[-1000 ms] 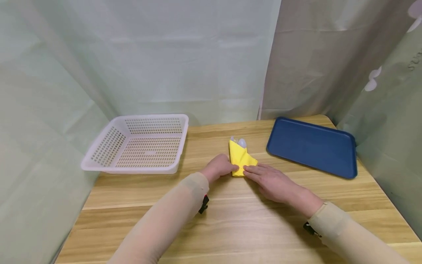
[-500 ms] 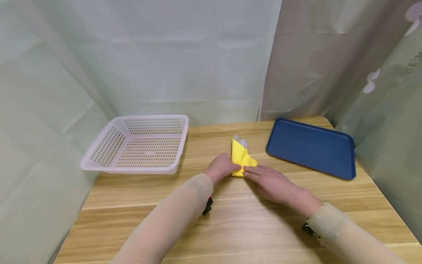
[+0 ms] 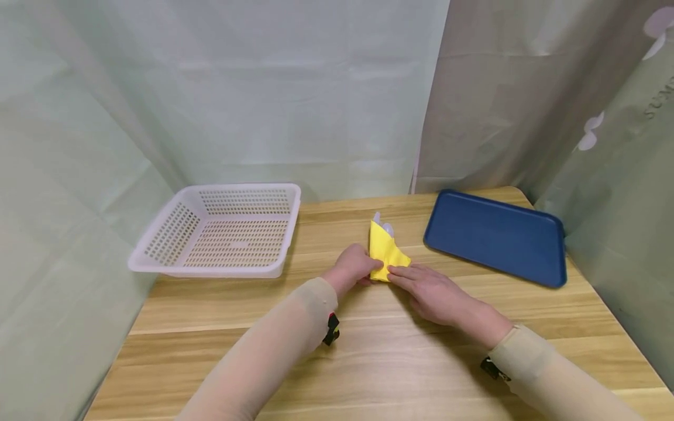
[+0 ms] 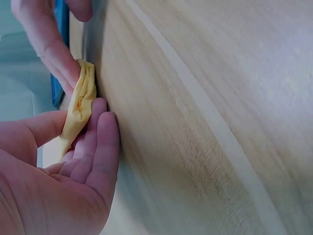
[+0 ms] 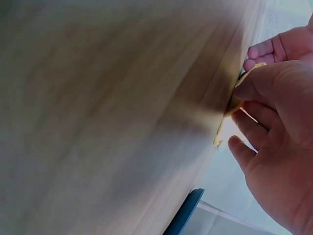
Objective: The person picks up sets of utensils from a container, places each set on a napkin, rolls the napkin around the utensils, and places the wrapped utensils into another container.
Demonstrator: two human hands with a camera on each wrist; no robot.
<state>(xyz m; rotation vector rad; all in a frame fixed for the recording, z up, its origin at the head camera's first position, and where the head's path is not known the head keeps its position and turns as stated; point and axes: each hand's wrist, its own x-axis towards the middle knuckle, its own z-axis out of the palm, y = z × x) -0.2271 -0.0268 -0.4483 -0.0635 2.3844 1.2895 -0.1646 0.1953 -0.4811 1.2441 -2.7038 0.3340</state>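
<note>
A folded yellow napkin (image 3: 383, 248) lies wrapped around pale plastic cutlery. A spoon (image 3: 388, 229) and a narrow flat piece (image 3: 376, 217) poke out of its far end. My left hand (image 3: 354, 267) pinches the near left side, thumb on top; in the left wrist view its fingers (image 4: 100, 147) curl underneath, close over the table. From the right, my right hand (image 3: 437, 292) presses the napkin's near right part with straight fingertips. In the left wrist view, the right thumb (image 4: 80, 7) stands apart from the napkin (image 4: 80, 105).
A white perforated basket (image 3: 263, 271) stands at the back left of the wooden table (image 3: 368, 362). At the back right lies a blue tray (image 3: 495, 237). Pale curtains (image 3: 263, 99) hang behind and on both sides.
My left hand has moved slightly right and its fingers have slid under the napkin. The napkin's left side has lifted and the cutlery ends have shifted. The right hand stays nearly still.
</note>
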